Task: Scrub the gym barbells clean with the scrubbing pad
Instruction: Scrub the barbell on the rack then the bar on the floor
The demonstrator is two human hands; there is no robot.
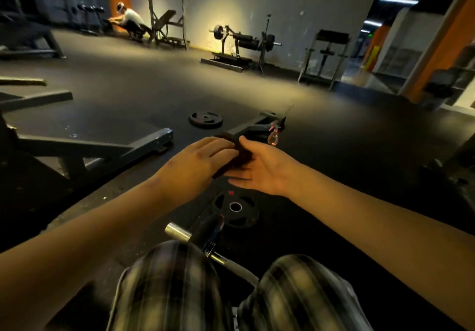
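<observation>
A dark scrubbing pad sits between my two hands in mid-air above the floor. My left hand reaches in from the left and its fingers curl over the pad's upper edge. My right hand lies palm up under the pad, thumb against its top. Below them the barbell shows a shiny chrome sleeve end and a curved grey bar running between my knees. A black weight plate lies flat by the barbell's end.
A second black plate lies on the dark rubber floor farther out. A small pink spray bottle stands by a grey machine foot. A grey bench frame fills the left. A person sits far back left among machines.
</observation>
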